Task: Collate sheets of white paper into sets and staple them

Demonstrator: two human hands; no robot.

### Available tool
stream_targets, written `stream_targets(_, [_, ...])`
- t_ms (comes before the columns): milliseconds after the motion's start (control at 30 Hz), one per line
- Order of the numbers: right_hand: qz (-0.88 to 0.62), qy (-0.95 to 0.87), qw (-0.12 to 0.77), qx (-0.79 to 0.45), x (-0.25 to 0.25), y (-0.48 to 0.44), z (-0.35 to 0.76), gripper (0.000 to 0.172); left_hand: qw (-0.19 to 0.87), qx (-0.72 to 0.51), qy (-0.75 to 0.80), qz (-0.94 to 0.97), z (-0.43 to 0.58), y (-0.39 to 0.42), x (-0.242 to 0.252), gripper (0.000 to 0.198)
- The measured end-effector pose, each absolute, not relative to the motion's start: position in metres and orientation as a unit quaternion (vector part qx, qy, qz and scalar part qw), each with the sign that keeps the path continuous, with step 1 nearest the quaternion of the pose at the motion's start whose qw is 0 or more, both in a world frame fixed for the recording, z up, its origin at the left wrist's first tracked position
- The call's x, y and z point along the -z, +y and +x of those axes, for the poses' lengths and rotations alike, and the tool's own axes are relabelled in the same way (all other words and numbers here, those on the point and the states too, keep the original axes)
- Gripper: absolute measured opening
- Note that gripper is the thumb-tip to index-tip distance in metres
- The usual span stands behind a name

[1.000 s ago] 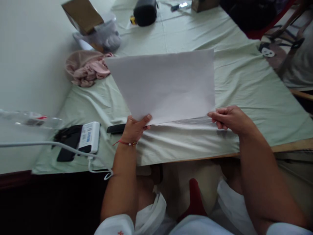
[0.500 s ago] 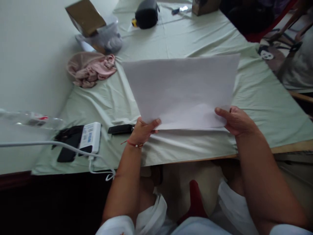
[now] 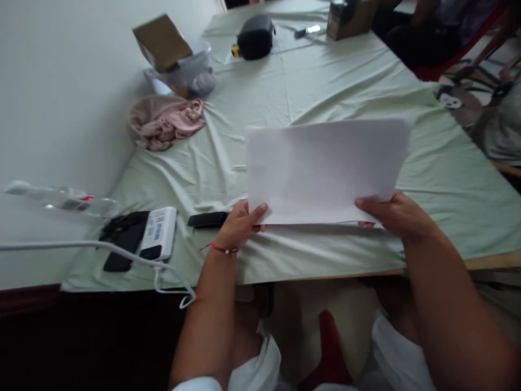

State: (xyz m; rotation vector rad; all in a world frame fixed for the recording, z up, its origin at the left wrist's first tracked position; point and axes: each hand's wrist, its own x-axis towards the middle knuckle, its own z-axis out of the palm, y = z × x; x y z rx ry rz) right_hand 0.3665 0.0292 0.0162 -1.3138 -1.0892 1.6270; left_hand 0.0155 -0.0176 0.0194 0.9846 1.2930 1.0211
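I hold a large white sheet of paper [image 3: 325, 168] by its near edge, raised off a table draped in a pale green cloth [image 3: 252, 125]. My left hand [image 3: 240, 228], with a red thread at the wrist, pinches the sheet's near left corner. My right hand [image 3: 393, 214] grips the near right corner, thumb on top. The far edge of the sheet tilts up and away from me.
A black flat object [image 3: 207, 219] lies just left of my left hand. Further left sit a white power bank [image 3: 158, 233] with a white cable, a black phone [image 3: 122, 239] and a clear bottle [image 3: 61, 198]. A pink cloth [image 3: 166, 122], a cardboard box [image 3: 163, 42] and a black pouch [image 3: 255, 37] lie farther back.
The sheet and both hands have shifted to the right and the sheet now looks squarer to me. The view has tipped so more of the far table shows.
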Motion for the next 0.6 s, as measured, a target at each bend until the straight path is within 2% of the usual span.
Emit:
stream_targets(167, [-0.51,-0.395,0.425,-0.635,-0.02,0.029,0.364,0.037,0.581,-0.463,0.514,0.429,0.016,-0.021,-0.024,0.051])
stream_targets(300, [-0.553,-0.359,0.413,-0.628,-0.02,0.033,0.358,0.046,0.515,-0.53,0.536,0.408,0.015,-0.022,-0.021,0.046])
stream_targets(367, [-0.568,-0.348,0.41,-0.623,-0.02,0.035,0.355,0.047,0.432,-0.573,0.557,0.418,0.012,-0.026,-0.019,0.039])
stream_targets(500, [-0.565,-0.346,0.41,-0.628,-0.02,0.035,0.348,0.045,0.187,-0.627,0.621,0.432,0.0,-0.036,-0.017,0.015])
stream_targets(600, [-0.556,-0.357,0.387,-0.643,-0.019,0.032,0.34,0.041,0.033,-0.609,0.688,0.393,-0.013,-0.04,-0.018,0.017])
